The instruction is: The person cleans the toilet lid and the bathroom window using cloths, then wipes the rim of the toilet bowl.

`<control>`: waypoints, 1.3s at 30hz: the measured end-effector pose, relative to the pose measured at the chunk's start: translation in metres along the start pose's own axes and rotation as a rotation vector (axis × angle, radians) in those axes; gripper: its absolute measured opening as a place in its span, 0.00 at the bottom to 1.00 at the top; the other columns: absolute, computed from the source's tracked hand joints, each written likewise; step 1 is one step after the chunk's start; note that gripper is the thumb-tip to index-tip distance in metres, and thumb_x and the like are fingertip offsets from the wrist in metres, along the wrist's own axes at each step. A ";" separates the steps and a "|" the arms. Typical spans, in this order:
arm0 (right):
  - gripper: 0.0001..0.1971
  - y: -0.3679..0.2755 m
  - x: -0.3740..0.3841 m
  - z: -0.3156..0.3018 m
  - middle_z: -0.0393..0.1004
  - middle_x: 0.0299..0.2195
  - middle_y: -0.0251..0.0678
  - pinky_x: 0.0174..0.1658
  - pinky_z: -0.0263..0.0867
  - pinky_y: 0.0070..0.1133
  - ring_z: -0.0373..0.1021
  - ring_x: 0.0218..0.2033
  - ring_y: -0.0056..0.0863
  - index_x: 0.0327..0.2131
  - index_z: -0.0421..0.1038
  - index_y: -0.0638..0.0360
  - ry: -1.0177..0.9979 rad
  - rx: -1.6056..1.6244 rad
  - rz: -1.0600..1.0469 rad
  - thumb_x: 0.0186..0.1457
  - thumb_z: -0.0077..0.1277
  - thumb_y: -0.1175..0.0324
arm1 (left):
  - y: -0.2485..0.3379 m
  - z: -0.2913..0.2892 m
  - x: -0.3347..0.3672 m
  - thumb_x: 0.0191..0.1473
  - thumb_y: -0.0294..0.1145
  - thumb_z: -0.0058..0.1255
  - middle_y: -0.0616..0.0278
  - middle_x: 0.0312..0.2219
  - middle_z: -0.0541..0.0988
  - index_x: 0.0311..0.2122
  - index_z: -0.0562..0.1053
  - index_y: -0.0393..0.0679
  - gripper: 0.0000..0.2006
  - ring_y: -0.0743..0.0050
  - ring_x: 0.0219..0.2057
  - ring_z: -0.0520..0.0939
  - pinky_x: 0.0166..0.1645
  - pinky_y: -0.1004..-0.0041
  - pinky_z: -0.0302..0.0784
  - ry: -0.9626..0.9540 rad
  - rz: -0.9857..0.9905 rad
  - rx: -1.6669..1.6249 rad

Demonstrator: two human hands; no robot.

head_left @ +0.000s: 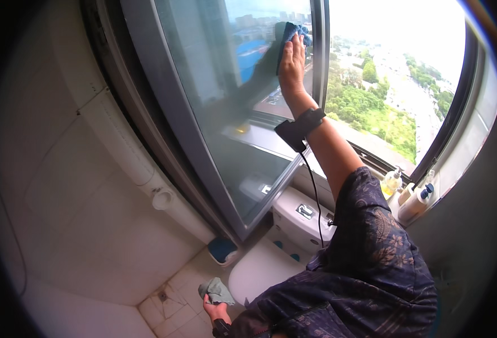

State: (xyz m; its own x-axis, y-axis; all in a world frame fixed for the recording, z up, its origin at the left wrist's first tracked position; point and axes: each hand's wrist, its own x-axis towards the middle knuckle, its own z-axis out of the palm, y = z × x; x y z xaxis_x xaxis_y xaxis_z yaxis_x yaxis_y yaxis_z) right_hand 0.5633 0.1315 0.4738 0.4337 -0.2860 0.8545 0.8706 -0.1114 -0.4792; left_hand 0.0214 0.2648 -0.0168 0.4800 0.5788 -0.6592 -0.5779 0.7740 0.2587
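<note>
My right hand (292, 66) is raised high, pressing a blue cloth (294, 28) against the glass of an open window sash (214, 118). The fingers lie along the cloth near the sash's upper right edge, and a dim reflection of the arm shows in the pane. Low at the left, my left hand (218, 311) grips a crumpled grey-green cloth (217, 291) beside the toilet. Both wrists wear dark bands; from the right one's black box (291, 135) a cable hangs down.
Below the sash stands a white toilet (262, 270) with its tank (299, 211). Pump bottles (414, 204) line the sill at the right. A white pipe (119, 141) runs along the left wall, and a small blue-and-white bin (222, 252) sits on the floor. Outdoors lie trees and buildings.
</note>
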 end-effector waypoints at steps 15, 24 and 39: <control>0.25 -0.040 -0.028 -0.012 0.45 0.61 0.47 0.62 0.35 0.38 0.41 0.62 0.46 0.57 0.55 0.53 -0.233 -0.026 -0.510 0.54 0.39 0.63 | 0.000 -0.014 0.005 0.52 0.41 0.42 0.59 0.45 0.73 0.46 0.70 0.43 0.19 0.58 0.48 0.71 0.55 0.59 0.61 0.050 0.076 0.073; 0.25 0.039 0.037 -0.004 0.44 0.62 0.45 0.62 0.37 0.30 0.40 0.63 0.42 0.58 0.51 0.58 -0.138 -0.068 -0.329 0.60 0.29 0.57 | 0.000 -0.004 -0.006 0.51 0.41 0.42 0.61 0.44 0.74 0.44 0.71 0.43 0.18 0.58 0.47 0.72 0.54 0.60 0.63 0.128 0.043 -0.052; 0.28 0.086 0.052 0.024 0.44 0.61 0.53 0.63 0.37 0.31 0.41 0.62 0.46 0.59 0.48 0.60 -0.051 0.040 0.141 0.61 0.29 0.53 | 0.014 -0.022 -0.015 0.50 0.40 0.43 0.59 0.45 0.73 0.45 0.71 0.42 0.19 0.57 0.48 0.72 0.56 0.60 0.62 0.093 -0.007 -0.162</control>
State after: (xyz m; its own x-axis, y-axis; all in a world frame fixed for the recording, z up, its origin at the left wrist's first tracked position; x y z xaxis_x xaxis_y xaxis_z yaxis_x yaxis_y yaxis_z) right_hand 0.6661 0.1303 0.4821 0.5626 -0.2475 0.7888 0.8084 -0.0352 -0.5876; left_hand -0.0082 0.2610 -0.0183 0.4259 0.5412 -0.7251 -0.6771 0.7222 0.1413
